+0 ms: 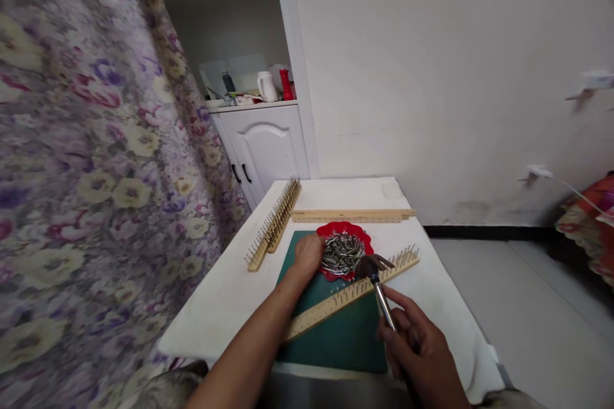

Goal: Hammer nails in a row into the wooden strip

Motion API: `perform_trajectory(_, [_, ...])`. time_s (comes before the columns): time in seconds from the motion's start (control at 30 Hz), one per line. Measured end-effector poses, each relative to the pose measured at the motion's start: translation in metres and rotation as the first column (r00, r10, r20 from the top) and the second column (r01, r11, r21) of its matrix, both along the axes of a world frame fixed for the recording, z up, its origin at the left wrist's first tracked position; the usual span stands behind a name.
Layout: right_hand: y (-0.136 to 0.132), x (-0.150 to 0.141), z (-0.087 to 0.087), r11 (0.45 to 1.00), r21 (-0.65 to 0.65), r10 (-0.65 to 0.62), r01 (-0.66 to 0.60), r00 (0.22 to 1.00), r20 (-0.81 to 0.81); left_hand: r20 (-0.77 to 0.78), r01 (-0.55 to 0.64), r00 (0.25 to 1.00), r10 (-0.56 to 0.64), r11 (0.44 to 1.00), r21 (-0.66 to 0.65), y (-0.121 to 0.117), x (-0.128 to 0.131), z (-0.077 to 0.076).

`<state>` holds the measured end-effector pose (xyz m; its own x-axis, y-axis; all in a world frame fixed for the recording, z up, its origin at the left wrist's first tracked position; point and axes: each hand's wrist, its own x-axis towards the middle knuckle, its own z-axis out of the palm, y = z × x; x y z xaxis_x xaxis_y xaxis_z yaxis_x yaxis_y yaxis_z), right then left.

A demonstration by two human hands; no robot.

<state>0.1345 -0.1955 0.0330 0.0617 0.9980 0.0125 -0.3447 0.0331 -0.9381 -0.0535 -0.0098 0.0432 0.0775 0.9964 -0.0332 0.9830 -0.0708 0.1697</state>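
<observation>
My left hand (309,252) is at the left rim of a red scalloped dish (330,229). Its fingers look curled together at the nails (343,252) heaped in the dish; the fingertips and anything between them are hidden. In my right hand (417,339) is a claw hammer (382,297), gripped by its handle, with the head raised beside the dish. Under the hammer head, a wooden strip (319,313) lies slanted across a green mat (336,348). Nails stand upright along its right part, while its left part shows only small holes.
Wooden strips full of upright nails (275,223) lie along the left of the white table (215,313). More plain wooden strips (352,215) lie behind the dish. A floral curtain (96,172) hangs at left; a white cabinet (268,140) and wall stand beyond.
</observation>
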Motion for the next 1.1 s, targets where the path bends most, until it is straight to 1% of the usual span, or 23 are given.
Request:
perform_trajectory(0.17, [-0.001,-0.001,0.001,1.0,0.008,0.025,-0.024,0.999,-0.024,-0.058,0.005,0.998,-0.005,1.0,0.003,0.006,0.003,-0.005])
perform_trajectory(0.33, [-0.002,0.0,0.006,0.999,0.004,0.055,-0.055,0.998,-0.035,-0.043,0.044,0.998,-0.044,0.999,0.007,0.002,0.001,-0.004])
perform_trajectory(0.53, [-0.003,0.003,0.013,0.995,-0.018,0.096,-0.096,0.995,-0.001,0.058,0.132,0.989,-0.138,0.987,0.087,-0.014,-0.006,0.001])
perform_trajectory(0.63, [-0.003,0.003,0.014,0.996,-0.028,0.084,-0.084,0.996,0.0,0.151,0.141,0.974,-0.17,0.973,0.184,-0.025,-0.013,0.005])
perform_trajectory(0.7, [-0.003,0.001,0.013,0.997,-0.018,0.07,-0.07,0.998,0.006,0.273,0.121,0.94,-0.206,0.947,0.298,-0.04,-0.017,0.01])
perform_trajectory(0.77, [-0.002,0.0,0.01,0.998,0.001,0.058,-0.058,0.998,0.013,0.395,0.1,0.878,-0.269,0.912,0.398,-0.062,-0.018,0.014])
perform_trajectory(0.8, [-0.002,-0.001,0.008,0.999,0.014,0.047,-0.048,0.999,0.021,0.436,0.105,0.848,-0.301,0.903,0.418,-0.077,-0.017,0.016])
perform_trajectory(0.83, [-0.002,-0.001,0.007,0.999,0.025,0.039,-0.039,0.999,0.031,0.468,0.132,0.817,-0.337,0.899,0.417,-0.092,-0.014,0.017])
perform_trajectory(0.9, [-0.001,-0.002,0.003,0.999,0.039,0.023,-0.025,0.998,0.057,0.519,0.222,0.751,-0.408,0.896,0.384,-0.124,-0.005,0.016])
perform_trajectory(0.97, [-0.002,-0.004,0.002,0.999,0.042,0.024,-0.027,0.997,0.067,0.559,0.264,0.711,-0.428,0.898,0.353,-0.151,0.008,0.012])
perform_trajectory(1.03, [-0.002,-0.005,0.001,0.998,0.044,0.035,-0.038,0.998,0.059,0.586,0.277,0.688,-0.428,0.901,0.332,-0.169,0.02,0.007])
perform_trajectory(1.1, [-0.002,-0.005,0.002,0.998,0.054,0.039,-0.042,0.998,0.057,0.596,0.283,0.681,-0.425,0.904,0.321,-0.177,0.028,0.006])
